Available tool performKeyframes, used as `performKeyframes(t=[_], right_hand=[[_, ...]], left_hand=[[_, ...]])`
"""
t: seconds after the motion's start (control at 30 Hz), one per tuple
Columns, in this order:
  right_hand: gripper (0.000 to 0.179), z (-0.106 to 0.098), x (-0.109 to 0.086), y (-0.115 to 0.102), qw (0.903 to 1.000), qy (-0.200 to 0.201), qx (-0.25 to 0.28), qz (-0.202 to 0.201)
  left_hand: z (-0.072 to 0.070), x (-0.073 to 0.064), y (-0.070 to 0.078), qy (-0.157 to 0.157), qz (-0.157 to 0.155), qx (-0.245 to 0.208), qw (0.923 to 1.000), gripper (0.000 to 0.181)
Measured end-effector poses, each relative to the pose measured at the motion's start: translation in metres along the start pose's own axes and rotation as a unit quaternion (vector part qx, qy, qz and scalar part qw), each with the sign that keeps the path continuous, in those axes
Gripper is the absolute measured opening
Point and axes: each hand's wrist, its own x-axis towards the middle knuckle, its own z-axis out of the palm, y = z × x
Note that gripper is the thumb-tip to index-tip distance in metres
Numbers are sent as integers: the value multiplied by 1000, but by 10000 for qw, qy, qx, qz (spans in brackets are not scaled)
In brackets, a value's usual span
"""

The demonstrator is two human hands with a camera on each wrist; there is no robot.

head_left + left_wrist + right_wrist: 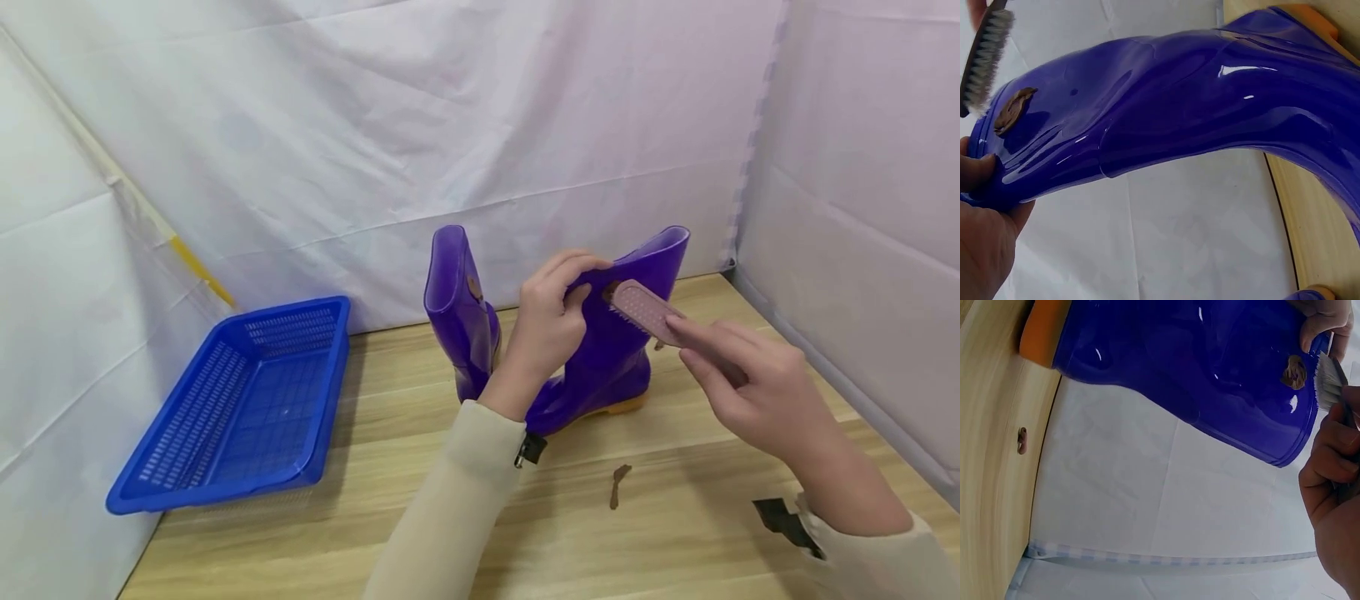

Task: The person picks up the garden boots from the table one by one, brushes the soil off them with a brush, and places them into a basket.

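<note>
A purple rain boot [600, 350] with an orange sole tilts on the wooden table. My left hand [551, 312] pinches its top rim, thumb on the outside of the shaft. On the shaft near the rim sits a brown mud smear [1015, 111]. My right hand [757, 392] grips a pink-backed scrub brush [647, 312] by its handle. The white bristles [1329, 382] face the shaft right beside the smear. A second purple boot [461, 308] stands upright to the left, with a brown smear [474, 287] on its shaft too.
At the left is a blue plastic basket [326, 400] with slotted walls. One brown clump [618, 486] lies on the table in front of the boot, and another clump [1022, 440] lies behind it. White cloth [375, 125] walls in the back and sides.
</note>
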Motion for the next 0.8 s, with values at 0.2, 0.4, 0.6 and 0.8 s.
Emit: performKeyframes(t=[0.2,0.4,0.6,0.8], right_hand=[[44,0,2,-3,9997,246,47,-84],[49,0,5,-6,9982,544,-238,-122],[48,-4,12,-7,9937,476,-966,-295],[47,-2,15,0,9890,245,-1389,-455]], left_hand=[[0,2,-1,-233,325,36,9992,30],[-7,-3,-1,-581,405,761,9946,32],[-9,-7,5,-700,521,1547,9841,37],[-9,-12,3,-629,480,1336,9879,37]])
